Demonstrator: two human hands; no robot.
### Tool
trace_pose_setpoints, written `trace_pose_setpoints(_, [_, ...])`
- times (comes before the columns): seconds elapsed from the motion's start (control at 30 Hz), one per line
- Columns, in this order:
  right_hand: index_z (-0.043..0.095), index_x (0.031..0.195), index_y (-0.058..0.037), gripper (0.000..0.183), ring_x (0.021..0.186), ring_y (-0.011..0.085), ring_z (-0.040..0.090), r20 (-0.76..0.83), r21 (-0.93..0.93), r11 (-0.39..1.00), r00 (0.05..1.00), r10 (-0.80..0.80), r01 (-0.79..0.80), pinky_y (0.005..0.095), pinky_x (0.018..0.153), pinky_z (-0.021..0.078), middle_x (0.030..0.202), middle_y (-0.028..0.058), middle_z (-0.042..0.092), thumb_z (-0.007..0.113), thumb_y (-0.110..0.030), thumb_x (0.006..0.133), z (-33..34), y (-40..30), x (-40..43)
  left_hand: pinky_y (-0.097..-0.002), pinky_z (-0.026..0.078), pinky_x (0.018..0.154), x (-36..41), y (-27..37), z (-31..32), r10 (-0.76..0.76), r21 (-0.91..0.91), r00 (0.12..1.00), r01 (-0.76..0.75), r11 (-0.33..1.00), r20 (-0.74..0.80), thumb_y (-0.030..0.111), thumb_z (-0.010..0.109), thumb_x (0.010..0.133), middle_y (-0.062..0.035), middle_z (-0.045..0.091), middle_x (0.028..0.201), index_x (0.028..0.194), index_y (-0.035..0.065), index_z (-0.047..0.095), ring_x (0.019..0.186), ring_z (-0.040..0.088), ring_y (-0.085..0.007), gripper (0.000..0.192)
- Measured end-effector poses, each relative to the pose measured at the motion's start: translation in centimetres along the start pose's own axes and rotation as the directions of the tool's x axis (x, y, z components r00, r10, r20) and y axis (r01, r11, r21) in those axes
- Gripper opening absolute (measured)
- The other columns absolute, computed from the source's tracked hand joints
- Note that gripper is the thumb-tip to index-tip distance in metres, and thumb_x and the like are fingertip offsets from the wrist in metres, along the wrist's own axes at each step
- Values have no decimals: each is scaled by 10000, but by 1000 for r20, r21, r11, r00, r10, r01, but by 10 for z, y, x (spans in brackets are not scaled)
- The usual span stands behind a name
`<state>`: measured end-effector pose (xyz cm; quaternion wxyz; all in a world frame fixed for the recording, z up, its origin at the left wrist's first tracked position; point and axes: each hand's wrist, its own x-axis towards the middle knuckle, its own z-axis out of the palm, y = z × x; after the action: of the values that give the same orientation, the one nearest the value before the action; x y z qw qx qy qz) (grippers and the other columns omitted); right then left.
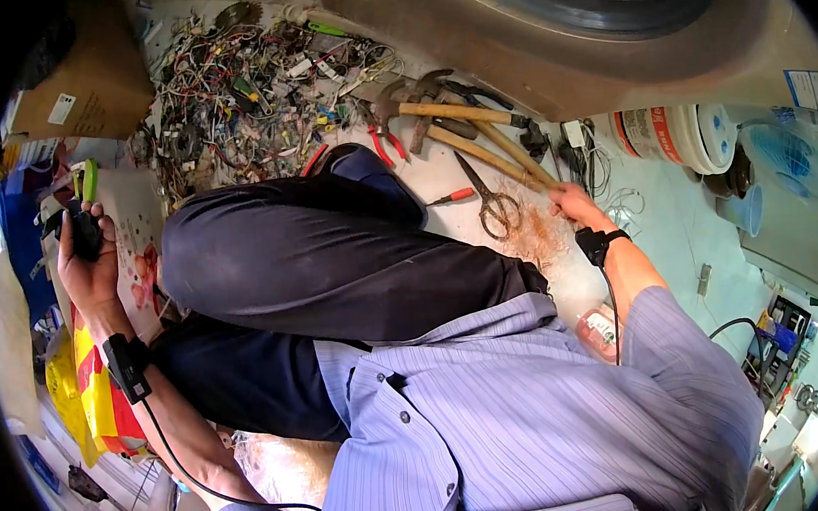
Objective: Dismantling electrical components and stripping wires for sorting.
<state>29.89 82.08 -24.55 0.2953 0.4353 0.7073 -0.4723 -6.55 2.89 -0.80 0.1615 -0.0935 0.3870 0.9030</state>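
Note:
My left hand [92, 259], at the far left, has its fingers curled around a small black object [86, 236] whose kind I cannot make out. Just above the fingertips is a bright green tool handle [90, 181]. On the right, my right hand [574, 205] grips the end of a wooden hammer handle [512, 148]. Two more wooden handles, one of a claw hammer [455, 112], cross near it. Below them lie dark scissors [498, 212] and a screwdriver with a red handle [460, 195]. Red-handled pliers [387, 147] rest by the hammer heads.
A heap of wires and small scrap [238, 96] covers the floor ahead. A front-loading washing machine [545, 64] overhangs the tools. At right are a white bucket [673, 137] on its side and a blue fan [794, 153]. A cardboard box [93, 86] stands upper left.

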Motion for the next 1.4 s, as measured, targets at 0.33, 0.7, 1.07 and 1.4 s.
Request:
trace_pose_setpoints(0.33, [665,1220,-12,548,832,197,674,502,708,698,775,-384,-112,337,695,540,970,76,713,468,-504,1082,16,-136,-16,-400,571,836,-13,-41,65,76,-1,996,-76,997,53,191,582,1063,-178,663,1160,1290,-45,564,1048,633,-302,327])
trace_pose_setpoints(0.7, [585,1357,72,845,1217,381,630,653,755,636,285,-702,-164,523,1106,476,1212,206,696,351,-675,1039,166,-378,-115,-466,618,880,-58,-80,132,98,-257,967,-35,966,235,315,549,1059,-232,613,1362,1318,23,603,1159,647,-390,394])
trace_pose_setpoints(1.07, [609,1282,76,633,1114,273,645,525,829,504,-23,-851,244,432,1045,505,1104,150,680,448,-506,1092,302,-521,-313,-522,585,899,-89,-112,151,219,-494,971,-238,836,-98,412,483,1088,-145,680,1219,1231,87,623,1115,672,-354,382])
trace_pose_setpoints(1.4, [597,1281,108,586,1189,275,650,586,744,528,-20,-810,408,393,1081,486,1227,220,684,418,-426,1117,360,-519,-326,-461,572,894,-90,-109,134,219,-628,945,-326,707,-244,407,400,1107,-109,687,1137,1212,80,594,1054,676,-274,394])
